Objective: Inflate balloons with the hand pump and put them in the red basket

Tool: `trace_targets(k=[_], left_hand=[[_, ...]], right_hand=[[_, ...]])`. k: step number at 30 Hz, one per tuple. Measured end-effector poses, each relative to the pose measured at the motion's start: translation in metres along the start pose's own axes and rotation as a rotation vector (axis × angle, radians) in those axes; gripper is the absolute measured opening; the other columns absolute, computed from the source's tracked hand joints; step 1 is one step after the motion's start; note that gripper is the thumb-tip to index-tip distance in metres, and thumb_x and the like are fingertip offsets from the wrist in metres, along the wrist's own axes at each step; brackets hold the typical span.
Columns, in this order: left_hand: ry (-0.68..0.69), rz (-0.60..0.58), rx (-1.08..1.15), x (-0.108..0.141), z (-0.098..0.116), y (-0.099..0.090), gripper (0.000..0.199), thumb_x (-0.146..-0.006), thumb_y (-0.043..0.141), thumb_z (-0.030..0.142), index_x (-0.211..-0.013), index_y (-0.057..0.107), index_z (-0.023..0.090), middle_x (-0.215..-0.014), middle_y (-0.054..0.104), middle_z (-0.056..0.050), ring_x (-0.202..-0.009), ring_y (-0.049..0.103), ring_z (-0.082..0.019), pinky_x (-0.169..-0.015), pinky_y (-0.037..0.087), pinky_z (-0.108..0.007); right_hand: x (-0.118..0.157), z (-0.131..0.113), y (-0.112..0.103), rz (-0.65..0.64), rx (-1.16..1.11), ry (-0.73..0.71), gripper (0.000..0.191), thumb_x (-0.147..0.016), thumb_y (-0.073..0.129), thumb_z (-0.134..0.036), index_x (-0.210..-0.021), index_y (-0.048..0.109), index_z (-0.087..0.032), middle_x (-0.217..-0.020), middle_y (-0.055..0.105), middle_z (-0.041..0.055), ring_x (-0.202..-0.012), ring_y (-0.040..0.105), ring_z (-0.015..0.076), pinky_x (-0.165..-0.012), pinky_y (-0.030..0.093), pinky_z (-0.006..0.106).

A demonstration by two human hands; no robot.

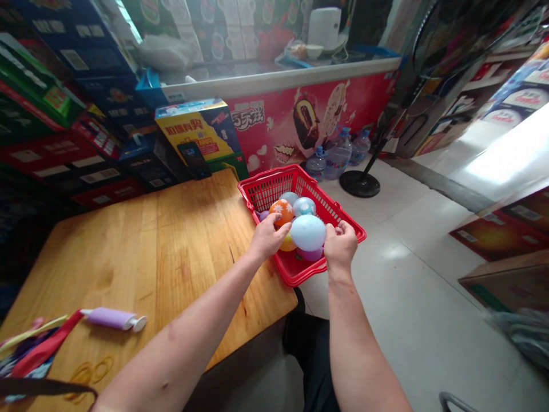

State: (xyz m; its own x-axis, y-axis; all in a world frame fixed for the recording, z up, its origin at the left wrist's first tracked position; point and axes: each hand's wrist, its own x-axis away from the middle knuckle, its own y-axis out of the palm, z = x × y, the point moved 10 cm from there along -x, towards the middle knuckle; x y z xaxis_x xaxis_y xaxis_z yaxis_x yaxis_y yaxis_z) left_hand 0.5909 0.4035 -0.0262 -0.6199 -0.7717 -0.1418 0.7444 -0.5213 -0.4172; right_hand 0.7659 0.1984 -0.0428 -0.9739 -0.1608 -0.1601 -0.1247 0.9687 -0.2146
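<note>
A light blue balloon [307, 233] is over the red plastic basket [295, 278], between my two hands. My right hand [341, 243] pinches the balloon's right end with curled fingers. At the balloon's left side is my left hand [269, 233], thumb and fingers apart, near an orange balloon [282, 212] with white flowers. Inside the basket lie several balloons, among them a patterned blue one [304, 206], a yellow one [288, 243] and a purple one [309, 254].
The wooden table [180, 246] bears a purple hand pump [112, 319], uninflated balloons [38, 352], rubber bands [88, 372] and a phone [194, 160] leaning on a yellow box [201, 131]. A fan base [359, 183] and water bottles [338, 157] stand beyond the basket.
</note>
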Motion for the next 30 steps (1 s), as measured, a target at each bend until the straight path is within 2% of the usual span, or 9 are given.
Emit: trace_targets(k=[2,4,7,9,12,15,18,21,30], left_hand=[[0.025,0.002,-0.091,-0.002,-0.001,-0.009,0.032,-0.089,0.075,0.037,-0.115,0.074,0.019,-0.116,0.077,-0.013,-0.108,0.072,-0.032,-0.100,0.054,-0.045],[0.047,0.031,-0.178,-0.008,-0.006,-0.026,0.028,-0.091,0.071,0.035,-0.116,0.073,0.022,-0.116,0.078,-0.010,-0.106,0.073,-0.029,-0.099,0.055,-0.043],[0.064,0.114,-0.260,-0.027,-0.025,-0.066,0.023,-0.091,0.070,0.033,-0.112,0.074,0.025,-0.115,0.079,-0.006,-0.108,0.073,-0.027,-0.101,0.055,-0.040],[0.050,0.168,-0.289,-0.047,-0.046,-0.098,0.019,-0.090,0.070,0.033,-0.106,0.075,0.024,-0.110,0.079,-0.006,-0.106,0.073,-0.026,-0.098,0.055,-0.039],[-0.030,0.292,-0.326,-0.081,-0.085,-0.158,0.017,-0.090,0.068,0.037,-0.098,0.074,0.023,-0.099,0.079,-0.008,-0.092,0.074,-0.026,-0.088,0.057,-0.037],[-0.121,0.429,-0.368,-0.110,-0.127,-0.220,0.021,-0.089,0.070,0.039,-0.098,0.074,0.021,-0.098,0.079,-0.009,-0.092,0.074,-0.027,-0.087,0.056,-0.038],[-0.202,0.521,-0.400,-0.132,-0.167,-0.269,0.026,-0.087,0.073,0.042,-0.099,0.073,0.019,-0.101,0.079,-0.012,-0.094,0.074,-0.028,-0.086,0.056,-0.038],[-0.247,0.559,-0.423,-0.152,-0.200,-0.298,0.028,-0.086,0.075,0.044,-0.100,0.072,0.019,-0.102,0.079,-0.012,-0.096,0.074,-0.028,-0.087,0.056,-0.038],[-0.284,0.611,-0.510,-0.225,-0.250,-0.330,0.043,-0.085,0.076,0.045,-0.118,0.070,0.019,-0.120,0.075,-0.014,-0.114,0.070,-0.031,-0.098,0.053,-0.041]], right_hand=[[0.017,-0.022,-0.001,0.051,0.072,-0.065,0.043,-0.086,0.067,-0.036,-0.121,0.071,-0.012,-0.123,0.070,0.0201,-0.112,0.066,0.0306,-0.092,0.057,0.042],[0.044,-0.050,0.017,-0.034,0.056,-0.169,0.037,-0.090,0.063,-0.033,-0.121,0.069,-0.013,-0.127,0.068,0.0192,-0.114,0.066,0.0298,-0.089,0.058,0.041],[0.105,-0.089,0.066,-0.330,-0.024,-0.314,0.023,-0.095,0.058,-0.026,-0.113,0.070,-0.016,-0.116,0.071,0.0138,-0.107,0.067,0.0258,-0.091,0.056,0.039],[0.152,-0.102,0.101,-0.547,-0.039,-0.336,0.015,-0.096,0.057,-0.020,-0.101,0.070,-0.018,-0.102,0.072,0.0096,-0.098,0.068,0.0234,-0.090,0.054,0.037],[0.222,-0.106,0.146,-0.858,0.020,-0.353,0.013,-0.091,0.059,-0.011,-0.092,0.070,-0.019,-0.092,0.073,0.0063,-0.090,0.069,0.0215,-0.083,0.053,0.033],[0.271,-0.096,0.174,-1.087,0.136,-0.401,0.012,-0.087,0.065,-0.009,-0.090,0.072,-0.018,-0.092,0.074,0.0065,-0.091,0.070,0.0219,-0.082,0.053,0.031],[0.289,-0.078,0.192,-1.197,0.297,-0.388,0.012,-0.087,0.064,-0.009,-0.088,0.073,-0.018,-0.092,0.075,0.0077,-0.090,0.072,0.0234,-0.079,0.053,0.031],[0.291,-0.066,0.208,-1.251,0.414,-0.359,0.013,-0.088,0.064,-0.010,-0.090,0.074,-0.018,-0.095,0.075,0.0088,-0.092,0.074,0.0258,-0.080,0.054,0.034],[0.307,-0.035,0.252,-1.282,0.604,-0.340,0.017,-0.077,0.072,-0.014,-0.092,0.077,-0.020,-0.097,0.076,0.0085,-0.095,0.075,0.0319,-0.082,0.057,0.039]])
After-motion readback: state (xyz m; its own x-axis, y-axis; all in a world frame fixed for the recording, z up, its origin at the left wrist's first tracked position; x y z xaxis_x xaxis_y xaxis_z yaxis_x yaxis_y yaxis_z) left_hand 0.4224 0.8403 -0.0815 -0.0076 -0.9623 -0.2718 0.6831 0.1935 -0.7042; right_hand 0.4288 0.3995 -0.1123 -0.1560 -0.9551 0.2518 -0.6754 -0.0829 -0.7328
